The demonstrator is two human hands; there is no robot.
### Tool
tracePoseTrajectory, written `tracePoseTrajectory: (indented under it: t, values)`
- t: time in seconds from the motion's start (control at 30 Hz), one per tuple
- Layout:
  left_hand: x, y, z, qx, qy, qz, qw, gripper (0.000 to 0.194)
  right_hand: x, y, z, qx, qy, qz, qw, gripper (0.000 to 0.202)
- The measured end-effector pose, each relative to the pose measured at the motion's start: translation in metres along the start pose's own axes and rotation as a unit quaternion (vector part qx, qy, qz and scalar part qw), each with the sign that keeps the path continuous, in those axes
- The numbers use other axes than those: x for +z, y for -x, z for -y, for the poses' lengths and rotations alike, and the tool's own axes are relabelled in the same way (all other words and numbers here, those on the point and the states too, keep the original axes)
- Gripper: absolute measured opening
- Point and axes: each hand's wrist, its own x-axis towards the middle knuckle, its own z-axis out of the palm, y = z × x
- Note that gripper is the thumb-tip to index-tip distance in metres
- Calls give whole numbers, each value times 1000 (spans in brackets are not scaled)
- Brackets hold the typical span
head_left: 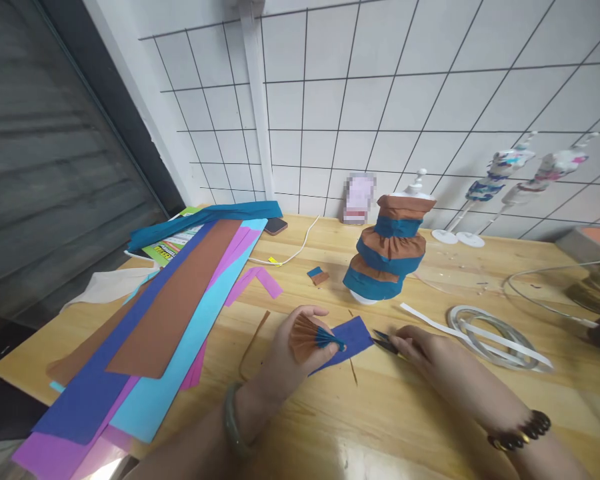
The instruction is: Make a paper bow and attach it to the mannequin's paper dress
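We see two hands over one wooden table (430,427). The left hand (290,353) has its fingers pinched together on one small folded paper fan (310,337), brown with a teal tip, just beside one dark blue paper piece (353,337). The right hand (423,347) has its fingers closed on one pair of small scissors (385,342), touching the blue piece. Behind the fan stands one paper-wrapped bottle (390,253) with three brown and three teal bands. Left of the fan lie many long paper strips (170,327).
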Motion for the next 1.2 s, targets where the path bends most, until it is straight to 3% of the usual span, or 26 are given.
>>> tracePoseTrajectory:
  t: [0.17, 0.27, 0.33, 0.43, 0.53, 0.83, 1.0, 1.13, 1.2]
  values:
    - [1, 2, -4, -6, -18, 48, 999, 44, 1, -1, -19, 0, 104, -46, 994, 29]
    - [1, 3, -6, -23, -29, 78, 996, 50, -1, 1, -6, -82, 126, -115, 982, 30]
    - [2, 3, -8, -36, -39, 87, 995, 53, 2, 5, 10, -134, 73, -142, 978, 26]
    - [3, 4, -8, -43, -56, 96, 993, 57, 13, 13, 38, -180, -73, -73, 978, 21]
    - [3, 4, -6, -21, -97, 100, 990, 57, 27, 19, 57, -185, -140, -13, 973, 24]
    - [2, 6, -7, 38, -218, 76, 972, 56, 39, 18, 60, -207, -199, -46, 957, 13]
    - [8, 4, -5, -1, -163, 71, 984, 47, 38, 17, 62, -230, -187, -73, 952, 14]
    - [10, 2, 0, -67, -48, 77, 994, 48, 38, 18, 63, -230, -181, -90, 952, 15]
    - [10, 0, -1, -92, 6, 80, 993, 39, 37, 18, 62, -222, -185, -96, 952, 16]
